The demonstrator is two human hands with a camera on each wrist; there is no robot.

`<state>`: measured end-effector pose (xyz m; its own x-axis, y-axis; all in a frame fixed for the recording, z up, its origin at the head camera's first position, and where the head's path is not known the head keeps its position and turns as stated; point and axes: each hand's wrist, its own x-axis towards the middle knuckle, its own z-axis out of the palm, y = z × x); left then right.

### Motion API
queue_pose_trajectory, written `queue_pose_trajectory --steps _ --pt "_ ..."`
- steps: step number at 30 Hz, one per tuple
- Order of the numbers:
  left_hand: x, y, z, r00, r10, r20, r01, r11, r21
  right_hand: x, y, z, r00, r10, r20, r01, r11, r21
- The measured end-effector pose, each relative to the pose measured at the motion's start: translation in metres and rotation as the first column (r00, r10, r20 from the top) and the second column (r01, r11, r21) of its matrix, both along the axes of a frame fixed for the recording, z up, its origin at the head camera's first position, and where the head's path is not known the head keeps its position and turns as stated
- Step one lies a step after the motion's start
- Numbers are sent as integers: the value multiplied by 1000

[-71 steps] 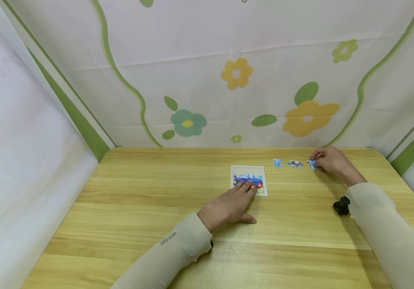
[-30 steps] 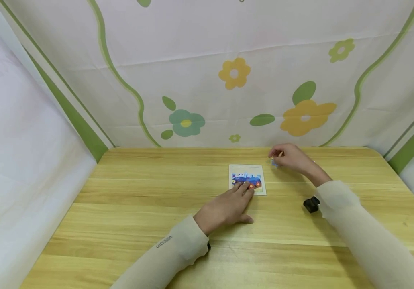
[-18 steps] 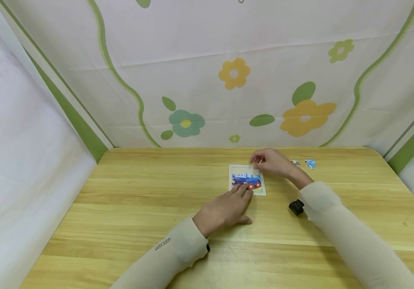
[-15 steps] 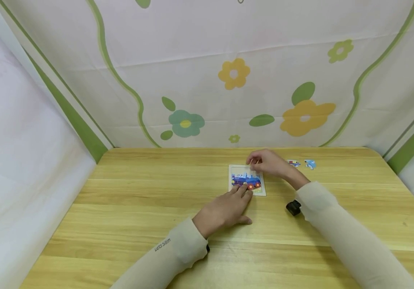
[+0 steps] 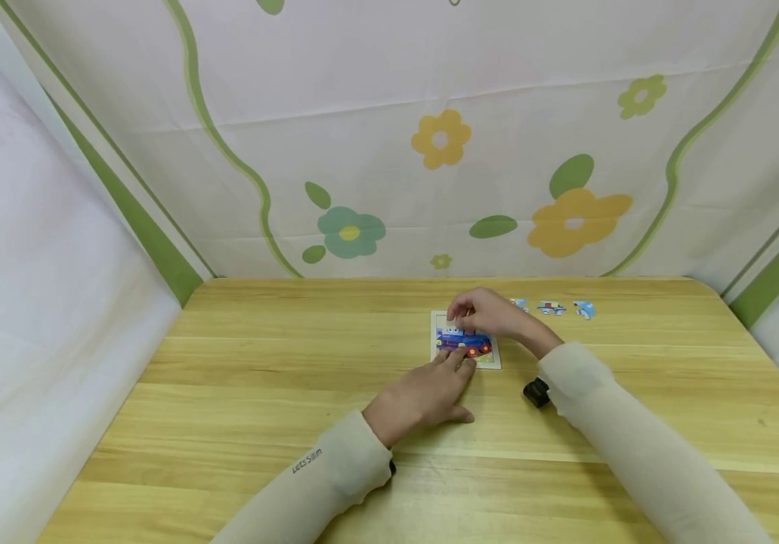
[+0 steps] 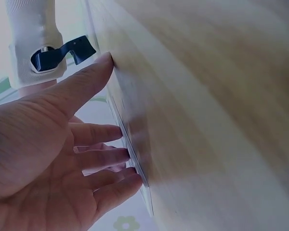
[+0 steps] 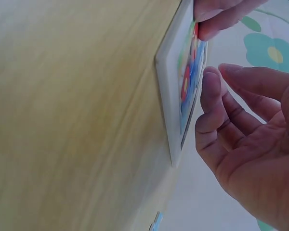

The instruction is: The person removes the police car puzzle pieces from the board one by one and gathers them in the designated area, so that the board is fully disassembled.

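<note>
While the left hand (image 5: 426, 393) rests straight, slightly spread fingers on the near side of the puzzle (image 5: 496, 360), thumb held apart, the right hand (image 5: 487, 311) is over the far side, thumb and forefinger narrowed to a pinch, whether on anything one cannot tell. Puzzle: one, flat on the table (image 5: 260, 393), white rim, blue vehicle with red wheels; pieces (image 5: 551, 307): three, partly blue, in a row to its right, apart from one another
</note>
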<state>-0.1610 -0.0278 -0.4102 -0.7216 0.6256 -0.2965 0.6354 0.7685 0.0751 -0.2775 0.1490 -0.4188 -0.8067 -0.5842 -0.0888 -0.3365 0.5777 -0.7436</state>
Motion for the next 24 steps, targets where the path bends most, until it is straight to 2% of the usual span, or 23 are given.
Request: queue_pose_trajectory --steps 8,24 --pt "0 -1 2 1000 2 18 -2 1000 9 0 -5 -1 998 -7 55 5 999 32" --pt "1 -1 3 999 14 29 -14 1000 -8 -3 -10 -3 999 -7 47 4 998 56"
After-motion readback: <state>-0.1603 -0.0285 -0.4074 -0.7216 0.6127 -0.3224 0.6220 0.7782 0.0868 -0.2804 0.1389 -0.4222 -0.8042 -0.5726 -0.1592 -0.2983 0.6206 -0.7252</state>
